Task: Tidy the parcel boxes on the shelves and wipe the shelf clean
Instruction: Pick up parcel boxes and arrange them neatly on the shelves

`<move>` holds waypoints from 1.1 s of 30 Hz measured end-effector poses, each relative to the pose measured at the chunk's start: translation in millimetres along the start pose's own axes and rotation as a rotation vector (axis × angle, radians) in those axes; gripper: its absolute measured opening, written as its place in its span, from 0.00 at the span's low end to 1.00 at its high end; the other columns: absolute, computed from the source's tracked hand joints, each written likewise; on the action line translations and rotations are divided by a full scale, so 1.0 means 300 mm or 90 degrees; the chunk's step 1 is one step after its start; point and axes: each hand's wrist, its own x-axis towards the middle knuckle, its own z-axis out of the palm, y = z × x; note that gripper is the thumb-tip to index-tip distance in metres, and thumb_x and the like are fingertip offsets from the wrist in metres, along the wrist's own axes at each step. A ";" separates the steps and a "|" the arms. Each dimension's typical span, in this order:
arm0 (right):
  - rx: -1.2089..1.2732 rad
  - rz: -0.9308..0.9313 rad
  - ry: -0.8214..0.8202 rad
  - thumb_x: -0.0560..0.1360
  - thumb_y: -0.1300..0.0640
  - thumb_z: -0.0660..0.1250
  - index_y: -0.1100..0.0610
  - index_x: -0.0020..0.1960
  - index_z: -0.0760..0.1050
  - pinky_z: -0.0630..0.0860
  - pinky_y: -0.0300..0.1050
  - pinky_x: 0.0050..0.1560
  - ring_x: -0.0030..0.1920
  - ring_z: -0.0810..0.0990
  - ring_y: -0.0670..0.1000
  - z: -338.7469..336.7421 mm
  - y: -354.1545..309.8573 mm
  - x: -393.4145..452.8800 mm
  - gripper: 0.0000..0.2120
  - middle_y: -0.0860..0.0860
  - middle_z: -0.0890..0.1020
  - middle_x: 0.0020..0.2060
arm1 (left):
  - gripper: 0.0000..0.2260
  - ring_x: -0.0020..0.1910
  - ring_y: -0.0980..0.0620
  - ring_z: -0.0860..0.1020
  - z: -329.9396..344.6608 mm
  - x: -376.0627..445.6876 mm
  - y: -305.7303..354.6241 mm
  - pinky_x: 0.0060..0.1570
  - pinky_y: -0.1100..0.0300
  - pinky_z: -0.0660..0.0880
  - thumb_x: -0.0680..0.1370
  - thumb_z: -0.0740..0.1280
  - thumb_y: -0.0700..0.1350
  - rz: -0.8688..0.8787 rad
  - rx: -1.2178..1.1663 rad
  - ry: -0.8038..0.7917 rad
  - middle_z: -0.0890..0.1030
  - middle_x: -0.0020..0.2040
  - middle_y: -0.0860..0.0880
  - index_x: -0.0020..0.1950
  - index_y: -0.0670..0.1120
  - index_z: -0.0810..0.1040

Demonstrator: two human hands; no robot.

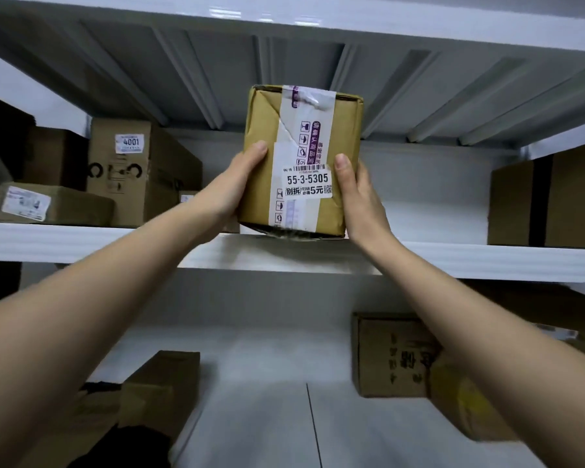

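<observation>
Head view, looking up at white metal shelving. Nearest: two bare forearms reach up & forward from the bottom corners, meeting at centre. Below them, the lower shelf [267,366] holds a small box [163,383] at left & a printed box [392,356] at right, w/ a blurred yellowish parcel [466,403] just beside it, partly behind the right arm.

Centre: both hands hold one parcel [301,157], brown paper w/ white & purple tape & a label reading 55-3-5305. Left hand [237,184] grips its left edge, thumb on the front face, fingers hidden behind. Right hand [355,194] grips the right edge the same way. Parcel stands upright, long axis vertical, top tilted slightly away. Its bottom edge sits at or just above the front lip of the middle shelf [453,258]; can't tell if it's touching. Both hands equally near, one per side.

Judgement: the shelf surface lies straight ahead, past the parcel, so the next move is likely a push forward or a set-down there. The bay directly behind looks open.

Farther back on the same shelf: at left, a flat box [58,206] w/ a label, a tall box [125,163] tagged 4001, and darker boxes behind; at right, a large box [551,201] at frame edge. All well apart from the parcel. Above, the ribbed underside of the top shelf [284,45] hangs close over the parcel's top, so little headroom.

No cloth in view.
</observation>
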 end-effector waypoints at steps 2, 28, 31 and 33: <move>-0.017 -0.013 -0.041 0.69 0.24 0.46 0.49 0.75 0.57 0.66 0.51 0.68 0.70 0.68 0.53 0.026 0.049 0.069 0.43 0.49 0.68 0.72 | 0.24 0.59 0.54 0.78 -0.018 0.063 -0.026 0.63 0.50 0.72 0.79 0.58 0.62 -0.001 0.053 -0.007 0.78 0.63 0.55 0.73 0.56 0.64; -0.234 0.055 -0.286 0.75 0.48 0.68 0.48 0.71 0.55 0.82 0.55 0.45 0.54 0.79 0.55 0.228 0.185 0.584 0.31 0.51 0.76 0.59 | 0.24 0.69 0.43 0.67 -0.285 0.641 -0.169 0.65 0.50 0.65 0.81 0.59 0.50 0.045 0.920 -0.019 0.64 0.73 0.42 0.77 0.47 0.58; -0.280 0.075 -0.316 0.75 0.48 0.69 0.48 0.71 0.54 0.82 0.52 0.41 0.53 0.79 0.56 0.271 0.194 0.618 0.32 0.51 0.74 0.57 | 0.32 0.68 0.39 0.66 -0.376 0.713 -0.258 0.64 0.47 0.69 0.78 0.63 0.53 -0.053 1.174 -0.040 0.61 0.73 0.40 0.78 0.49 0.52; -0.302 0.090 -0.336 0.75 0.49 0.69 0.47 0.72 0.52 0.82 0.52 0.41 0.53 0.80 0.58 0.305 0.206 0.645 0.34 0.52 0.73 0.58 | 0.33 0.59 0.43 0.73 -0.416 0.750 -0.295 0.54 0.53 0.74 0.78 0.64 0.52 -0.150 1.193 -0.076 0.66 0.68 0.40 0.78 0.47 0.51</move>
